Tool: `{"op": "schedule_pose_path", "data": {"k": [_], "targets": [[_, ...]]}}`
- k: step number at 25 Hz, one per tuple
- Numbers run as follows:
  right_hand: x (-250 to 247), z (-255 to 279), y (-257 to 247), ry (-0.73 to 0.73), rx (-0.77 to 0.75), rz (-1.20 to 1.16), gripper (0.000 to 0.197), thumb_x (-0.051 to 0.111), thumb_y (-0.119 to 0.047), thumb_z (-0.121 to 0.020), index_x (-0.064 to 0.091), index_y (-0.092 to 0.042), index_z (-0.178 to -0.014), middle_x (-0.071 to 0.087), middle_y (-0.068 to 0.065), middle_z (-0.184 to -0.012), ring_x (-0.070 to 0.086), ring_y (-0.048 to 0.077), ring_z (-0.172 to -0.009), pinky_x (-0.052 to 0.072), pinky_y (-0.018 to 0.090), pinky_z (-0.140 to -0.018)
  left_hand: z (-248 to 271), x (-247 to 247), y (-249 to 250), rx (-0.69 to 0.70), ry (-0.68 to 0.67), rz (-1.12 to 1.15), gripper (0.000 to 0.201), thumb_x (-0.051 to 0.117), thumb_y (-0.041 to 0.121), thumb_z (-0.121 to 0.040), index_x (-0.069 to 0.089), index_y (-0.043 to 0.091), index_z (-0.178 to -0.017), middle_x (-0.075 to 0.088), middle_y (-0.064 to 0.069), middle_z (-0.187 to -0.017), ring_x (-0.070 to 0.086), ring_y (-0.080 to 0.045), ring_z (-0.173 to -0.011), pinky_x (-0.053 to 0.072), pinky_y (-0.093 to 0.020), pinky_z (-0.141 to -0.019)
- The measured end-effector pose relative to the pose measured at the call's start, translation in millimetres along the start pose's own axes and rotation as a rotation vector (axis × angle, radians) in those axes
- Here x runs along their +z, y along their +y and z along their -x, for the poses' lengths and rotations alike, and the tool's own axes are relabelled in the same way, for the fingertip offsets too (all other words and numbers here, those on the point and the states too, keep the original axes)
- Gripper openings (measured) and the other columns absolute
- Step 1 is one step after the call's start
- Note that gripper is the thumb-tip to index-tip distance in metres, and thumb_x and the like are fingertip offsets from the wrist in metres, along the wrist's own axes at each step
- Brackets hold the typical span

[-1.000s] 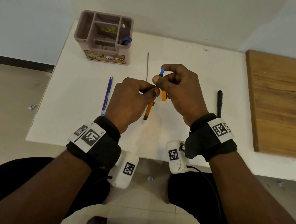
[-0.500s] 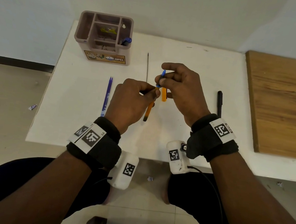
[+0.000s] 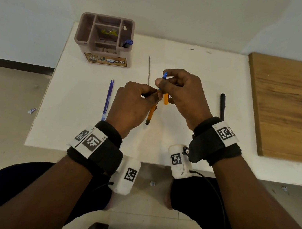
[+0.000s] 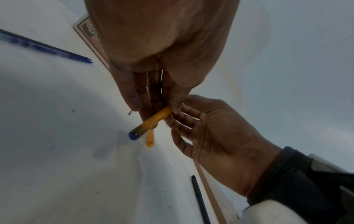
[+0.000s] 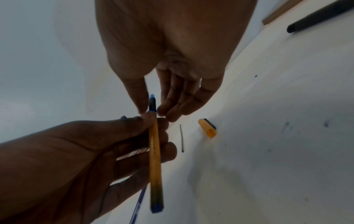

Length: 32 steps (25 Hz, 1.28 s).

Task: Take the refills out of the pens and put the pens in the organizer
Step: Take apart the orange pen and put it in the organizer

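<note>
Pen: over the table, barrel gripped in my left hand. Right hand pinches the blue tip, probably the refill's end. I'd pull straight along the barrel, then take the pen to the organizer.

We wear black wrist straps, each topped with white tags printed with black square codes. A white camera box with its own code hangs under each wrist; a black cable leaves the right one. Our trousers are dark.
</note>
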State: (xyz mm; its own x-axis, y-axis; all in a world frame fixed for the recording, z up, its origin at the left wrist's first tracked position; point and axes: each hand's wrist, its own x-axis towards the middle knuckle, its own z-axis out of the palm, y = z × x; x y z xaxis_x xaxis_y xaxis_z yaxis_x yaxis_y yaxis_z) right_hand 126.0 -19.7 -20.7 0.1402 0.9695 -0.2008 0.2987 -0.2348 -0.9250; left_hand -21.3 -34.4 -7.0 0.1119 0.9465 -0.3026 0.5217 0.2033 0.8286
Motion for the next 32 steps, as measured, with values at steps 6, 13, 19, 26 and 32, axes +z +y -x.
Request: {"op": "schedule_pose_path", "data": {"k": [6,13,19,26,32], "targets": [[-5.4,-1.1,0.5,0.077,-0.067,-0.072,0.036,0.069,-0.012,-0.098,0.061,-0.014,-0.133,0.082,0.002,-0.097,0.079,0.011,-0.089,0.061,0.035,-0.093,0.8,3.0,-1.0,-0.012,-0.021,0.007,0.030,0.062,0.036,-0.098,0.074,0.016,-0.117,0.078,-0.001,-0.101,0.074,-0.014,-0.088,0.055,-0.038,-0.099],[-6.8,-3.6,2.3,0.094,-0.095,-0.089,0.036,0.066,-0.012,-0.100,0.059,-0.015,-0.135,0.081,-0.001,-0.103,0.078,0.009,-0.093,0.060,0.031,-0.092,-0.8,6.2,-2.2,0.015,-0.030,0.021,0.032,0.063,0.032,-0.099,0.067,0.023,-0.129,0.076,-0.001,-0.104,0.075,-0.014,-0.089,0.055,-0.037,-0.100],[-5.7,-3.5,2.2,0.106,-0.098,-0.098,0.035,0.072,-0.016,-0.096,0.064,-0.017,-0.130,0.081,-0.004,-0.092,0.077,0.006,-0.087,0.060,0.025,-0.084,-1.5,5.1,-5.8,0.049,-0.032,0.000,0.028,0.061,0.028,-0.100,0.071,0.021,-0.126,0.077,-0.002,-0.107,0.076,-0.015,-0.088,0.055,-0.028,-0.095],[-20.8,-6.7,-1.5,0.283,-0.098,-0.234,0.034,0.072,-0.015,-0.096,0.065,-0.017,-0.129,0.080,0.004,-0.100,0.077,0.012,-0.091,0.060,0.020,-0.073,1.4,6.7,-8.1,0.036,-0.055,-0.003,0.028,0.063,0.027,-0.099,0.073,0.019,-0.123,0.076,0.000,-0.107,0.076,-0.014,-0.086,0.056,-0.021,-0.087],[-30.4,-11.0,23.7,0.164,0.084,0.333,0.032,0.078,-0.024,-0.086,0.072,-0.024,-0.117,0.077,0.006,-0.106,0.074,0.017,-0.093,0.058,0.027,-0.092,-2.7,0.0,-8.0,0.037,0.040,0.059,0.029,0.063,0.026,-0.099,0.071,0.019,-0.126,0.076,-0.002,-0.102,0.076,-0.013,-0.085,0.055,-0.025,-0.094]]}}
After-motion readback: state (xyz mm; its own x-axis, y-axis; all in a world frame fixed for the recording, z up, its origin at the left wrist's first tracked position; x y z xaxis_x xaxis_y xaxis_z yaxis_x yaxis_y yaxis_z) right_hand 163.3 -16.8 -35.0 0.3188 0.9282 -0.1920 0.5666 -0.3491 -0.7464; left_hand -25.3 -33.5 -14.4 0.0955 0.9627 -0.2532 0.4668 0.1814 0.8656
